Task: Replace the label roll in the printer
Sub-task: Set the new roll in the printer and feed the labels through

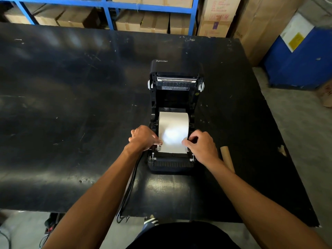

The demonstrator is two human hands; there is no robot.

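A black label printer (171, 165) stands on the table with its lid (177, 79) swung up and back. A white label roll (173, 123) lies in its bay, and a strip of white paper runs from it toward me. My left hand (143, 138) pinches the strip's left edge by the left paper guide. My right hand (202, 146) pinches the right edge at the right guide. An empty brown cardboard core (227, 158) lies on the table just right of the printer, partly hidden by my right forearm.
The black table (71, 105) is scuffed and wide. A black cable (128, 193) runs from the printer's left side over the near table edge. Blue shelving with cardboard boxes (143, 20) stands behind. A blue drum (301, 56) sits at the right.
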